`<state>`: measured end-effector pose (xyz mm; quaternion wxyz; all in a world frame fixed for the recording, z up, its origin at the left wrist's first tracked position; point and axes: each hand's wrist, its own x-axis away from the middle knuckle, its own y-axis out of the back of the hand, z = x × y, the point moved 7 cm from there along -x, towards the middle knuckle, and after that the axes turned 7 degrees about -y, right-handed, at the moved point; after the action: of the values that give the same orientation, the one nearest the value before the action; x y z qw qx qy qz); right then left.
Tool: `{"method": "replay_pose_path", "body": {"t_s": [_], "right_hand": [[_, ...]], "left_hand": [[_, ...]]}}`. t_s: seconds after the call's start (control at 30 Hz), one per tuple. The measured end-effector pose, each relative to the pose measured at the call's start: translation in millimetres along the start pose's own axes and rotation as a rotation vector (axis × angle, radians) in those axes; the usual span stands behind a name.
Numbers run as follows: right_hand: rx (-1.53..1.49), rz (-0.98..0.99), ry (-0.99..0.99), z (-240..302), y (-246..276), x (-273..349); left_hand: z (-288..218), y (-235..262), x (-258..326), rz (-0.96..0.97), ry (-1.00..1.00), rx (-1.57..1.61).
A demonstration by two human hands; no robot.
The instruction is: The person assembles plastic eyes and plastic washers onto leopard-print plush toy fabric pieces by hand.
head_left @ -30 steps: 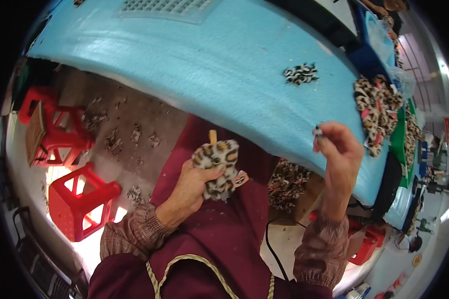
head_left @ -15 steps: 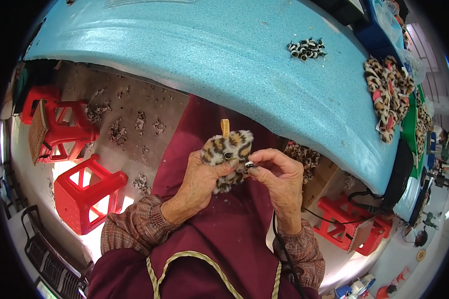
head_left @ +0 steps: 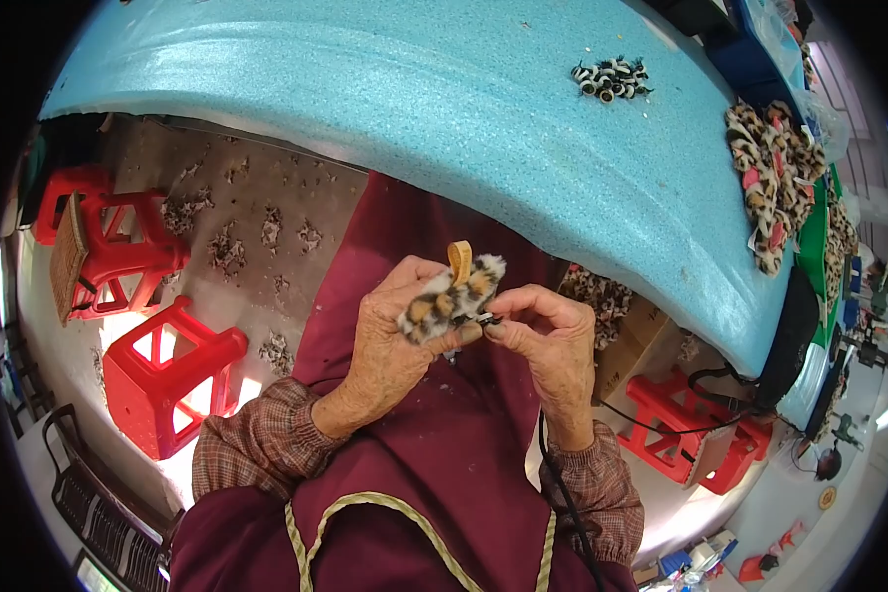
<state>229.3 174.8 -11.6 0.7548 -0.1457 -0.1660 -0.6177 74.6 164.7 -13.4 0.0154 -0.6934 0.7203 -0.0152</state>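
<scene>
Above my lap, my left hand (head_left: 390, 321) grips a small leopard-print plush piece (head_left: 449, 301), white with tan and black spots. A yellow ribbon loop (head_left: 460, 259) stands up from its top edge. My right hand (head_left: 548, 335) pinches a small black-and-white plastic eye (head_left: 487, 319) between thumb and forefinger, against the plush's right side. The thumbs of both hands nearly meet there. Fingers and fur partly hide where the eye touches the fabric. On the blue table lies a pile of similar black-and-white eyes (head_left: 612, 78).
The blue-covered table (head_left: 365, 109) curves across in front of me. Leopard-print plush pieces (head_left: 775, 178) heap at its right edge, beside a green bin (head_left: 815, 237). Red stools (head_left: 168, 375) stand left, another red stool (head_left: 676, 424) right. Fluff scraps (head_left: 227, 247) litter the floor. A cardboard box (head_left: 636, 340) sits under the table.
My left hand has tipped the plush so its spotted top edge faces up and its front is turned away. My right hand has brought the eye in against it.
</scene>
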Motion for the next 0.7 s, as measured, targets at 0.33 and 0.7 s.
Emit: {"method": "replay_pose_path", "body": {"t_s": [0.33,0.7], "right_hand": [[-0.013,-0.03,-0.137,-24,-5,12],[-0.131,0.025,-0.183,-44,21,10]], "left_hand": [[7,-2,10,0.082,-0.191,-0.173],[8,-18,30,0.325,0.311,0.195]]}}
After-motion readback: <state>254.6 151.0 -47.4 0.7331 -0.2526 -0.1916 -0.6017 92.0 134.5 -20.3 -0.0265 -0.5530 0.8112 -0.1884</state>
